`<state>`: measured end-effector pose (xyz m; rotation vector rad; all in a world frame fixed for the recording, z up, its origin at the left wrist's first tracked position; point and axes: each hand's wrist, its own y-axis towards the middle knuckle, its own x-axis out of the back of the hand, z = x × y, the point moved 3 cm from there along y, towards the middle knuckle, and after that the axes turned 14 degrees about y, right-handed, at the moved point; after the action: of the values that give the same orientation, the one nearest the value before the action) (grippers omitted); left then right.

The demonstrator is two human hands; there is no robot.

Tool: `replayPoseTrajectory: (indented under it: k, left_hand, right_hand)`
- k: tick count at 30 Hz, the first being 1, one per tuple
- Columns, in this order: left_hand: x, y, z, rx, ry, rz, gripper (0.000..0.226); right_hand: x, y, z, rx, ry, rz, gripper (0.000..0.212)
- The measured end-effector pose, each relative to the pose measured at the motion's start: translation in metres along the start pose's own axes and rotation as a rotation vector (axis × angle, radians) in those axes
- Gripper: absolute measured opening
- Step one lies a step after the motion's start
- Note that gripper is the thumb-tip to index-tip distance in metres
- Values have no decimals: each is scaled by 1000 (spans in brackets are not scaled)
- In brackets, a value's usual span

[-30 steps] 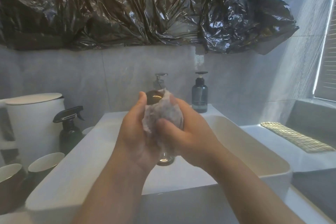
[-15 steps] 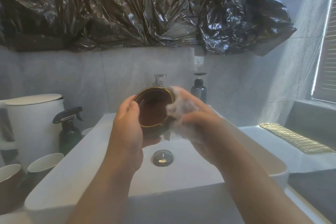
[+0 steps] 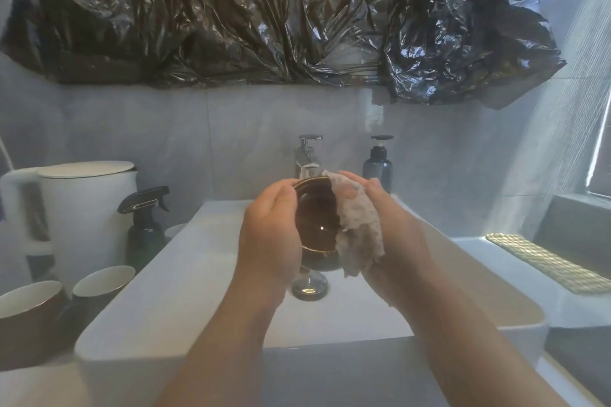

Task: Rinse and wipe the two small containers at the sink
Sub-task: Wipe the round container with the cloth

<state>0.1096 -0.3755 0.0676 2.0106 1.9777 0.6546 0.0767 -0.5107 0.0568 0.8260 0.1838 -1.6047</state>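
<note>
Fingers (image 3: pixel 281 199) of your left hand (image 3: pixel 269 236): curled round the left side of the small dark bowl (image 3: pixel 315 225), gripping it. The bowl has a gold rim, is tipped with its mouth toward you, and is held above the middle of the sink (image 3: pixel 198 274).
Fingers (image 3: pixel 375 188) of your right hand (image 3: pixel 398 241): bent over a crumpled white cloth (image 3: pixel 358 230), pressing it against the bowl's right rim and side. The cloth covers that edge and hangs below it.
Drain (image 3: pixel 309 289): in the sink floor, directly under the bowl.
Tap (image 3: pixel 307 155): at the back edge of the sink, behind the bowl. Whether water runs, you cannot tell.
Pump bottle (image 3: pixel 377 165): back of the sink, just right of the tap.
Spray bottle (image 3: pixel 145 228): just left of the sink.
White kettle (image 3: pixel 82 208): farther left of the sink.
Two cups (image 3: pixel 102 284): left of the sink, toward its near corner, side by side.
Woven mat (image 3: pixel 549 261): on the ledge right of the sink.
Black plastic sheet (image 3: pixel 264 10): on the wall above the sink.
</note>
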Motion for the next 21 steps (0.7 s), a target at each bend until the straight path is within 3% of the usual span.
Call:
replayPoseTrajectory:
  k: [5, 10, 17, 21]
  left_hand:
    - [6, 4, 10, 134, -42, -163, 42]
    - [11, 10, 16, 225, -12, -167, 32]
    - [10, 15, 31, 351, -14, -127, 28]
    - [10, 7, 33, 442, -3, -119, 28]
  right_hand:
    - [-12, 3, -11, -74, -225, 104, 48]
    - [7, 4, -2, -33, -457, 36, 43]
    - [41, 22, -9, -102, -358, -126, 22]
    - [53, 21, -16, -152, -298, -191, 22]
